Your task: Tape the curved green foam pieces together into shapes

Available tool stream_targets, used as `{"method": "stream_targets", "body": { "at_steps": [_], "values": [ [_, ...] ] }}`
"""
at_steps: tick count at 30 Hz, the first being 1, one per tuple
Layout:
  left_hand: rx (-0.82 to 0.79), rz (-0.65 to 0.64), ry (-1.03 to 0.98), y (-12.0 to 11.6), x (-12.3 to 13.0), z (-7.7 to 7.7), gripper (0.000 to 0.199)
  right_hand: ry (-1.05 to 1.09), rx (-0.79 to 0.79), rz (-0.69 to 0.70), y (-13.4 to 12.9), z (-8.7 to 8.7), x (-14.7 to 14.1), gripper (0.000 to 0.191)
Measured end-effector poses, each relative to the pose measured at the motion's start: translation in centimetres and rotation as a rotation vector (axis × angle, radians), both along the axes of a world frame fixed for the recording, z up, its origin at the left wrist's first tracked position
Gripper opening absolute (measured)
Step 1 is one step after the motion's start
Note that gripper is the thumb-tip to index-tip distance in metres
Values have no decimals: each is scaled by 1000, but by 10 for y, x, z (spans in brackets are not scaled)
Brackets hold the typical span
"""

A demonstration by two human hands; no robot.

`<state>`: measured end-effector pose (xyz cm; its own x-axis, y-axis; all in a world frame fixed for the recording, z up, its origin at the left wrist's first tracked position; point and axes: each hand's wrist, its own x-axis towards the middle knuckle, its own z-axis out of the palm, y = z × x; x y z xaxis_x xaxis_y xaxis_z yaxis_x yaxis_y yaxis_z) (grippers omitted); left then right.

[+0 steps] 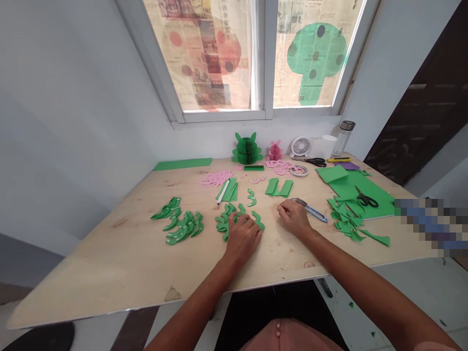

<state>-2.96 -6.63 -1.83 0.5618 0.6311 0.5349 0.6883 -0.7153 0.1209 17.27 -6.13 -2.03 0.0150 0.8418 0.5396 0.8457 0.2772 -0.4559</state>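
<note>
My left hand (244,235) is bent over a loose pile of wavy green paper cut-outs (223,219), its fingers closed down on one of them. Another wavy green cut-out (257,220) lies against its right side. My right hand (293,216) rests on the wood with its fingers curled together; whatever may be between the fingertips is hidden. Just beyond it lies a blue utility knife (316,212). Between and behind the hands is a single curved green cut-out (251,197) with white marks.
To the left are piled green cut-outs with white strips (185,228). Behind lie a white pen (223,192), pink cut-outs (217,179), folded green papers (279,187) and a tape roll (299,170). On the right are black scissors (365,197), green sheets (382,200) and scraps (345,217).
</note>
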Motion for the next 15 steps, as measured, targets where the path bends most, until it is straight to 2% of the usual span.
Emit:
{"method": "stream_targets", "body": {
  "at_steps": [3,6,10,13,15],
  "values": [
    [145,-23,-31,-1,2,0,20,83,-95,7,0,4,-2,26],
    [252,2,-94,-3,3,4,22,220,-268,84,0,8,-5,29],
    [352,50,-186,-5,7,14,18,582,-512,209,-1,13,-15,35],
    [397,30,-213,-5,11,21,16,845,-700,226,-1,15,-26,39],
    [423,6,-213,-4,14,24,17,910,-706,217,1,17,-31,33]
  ]
}}
